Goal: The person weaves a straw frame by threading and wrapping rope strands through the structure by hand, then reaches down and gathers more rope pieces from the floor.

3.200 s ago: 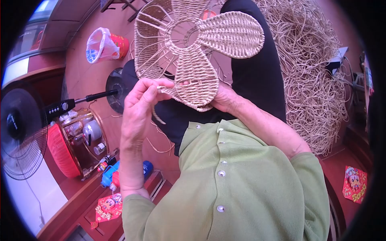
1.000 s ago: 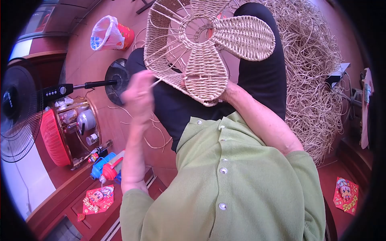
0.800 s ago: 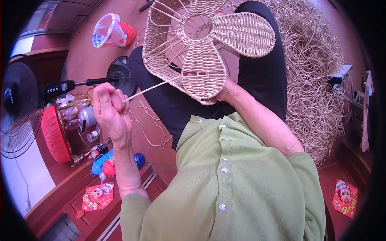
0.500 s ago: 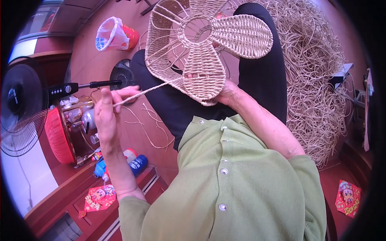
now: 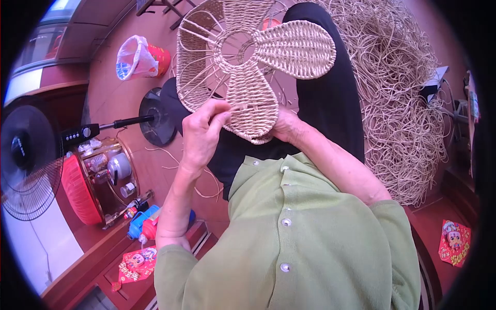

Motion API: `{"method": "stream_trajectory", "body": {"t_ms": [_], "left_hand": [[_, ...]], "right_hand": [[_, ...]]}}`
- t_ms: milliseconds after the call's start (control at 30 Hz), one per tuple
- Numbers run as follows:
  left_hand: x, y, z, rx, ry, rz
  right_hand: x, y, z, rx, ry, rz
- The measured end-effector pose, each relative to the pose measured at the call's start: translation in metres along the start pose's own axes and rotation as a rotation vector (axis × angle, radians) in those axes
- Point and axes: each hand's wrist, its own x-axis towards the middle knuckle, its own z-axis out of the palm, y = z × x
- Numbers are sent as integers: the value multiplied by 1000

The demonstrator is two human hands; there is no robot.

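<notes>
A flower-shaped woven basket (image 5: 294,50) of twisted straw-coloured cord rests over my lap, with broad petals around a ring and bare spokes at its left. My left hand (image 5: 203,129) pinches at the left edge of the lower petal (image 5: 253,116), its fingertips on a short bit of cord (image 5: 236,108) beside a small gap in the weave. Behind that petal, my right hand (image 5: 287,125) holds the basket from the lower right. Its fingers are mostly hidden by the weave.
A large heap of loose cord (image 5: 392,103) covers the floor at right. To the left stand a black fan (image 5: 26,150), a lined bin (image 5: 139,58) and a glass-shelved trolley (image 5: 111,170) with a red cover. Loose cord ends (image 5: 206,194) lie near my left leg.
My left hand has come right, from pulling the cord taut out to the left to pinching close against the lower petal. The right hand keeps its hold; the whole view has shifted slightly.
</notes>
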Motion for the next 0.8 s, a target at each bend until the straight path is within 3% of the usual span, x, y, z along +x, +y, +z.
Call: {"method": "stream_trajectory", "body": {"t_ms": [133, 533, 800], "left_hand": [[6, -16, 14, 250, 164, 296], [8, -18, 15, 337, 93, 320], [10, -8, 26, 366, 120, 457]], "right_hand": [[4, 2, -2, -50, 16, -22], [-1, 0, 2, 9, 1, -14], [-27, 0, 4, 212, 75, -16]]}}
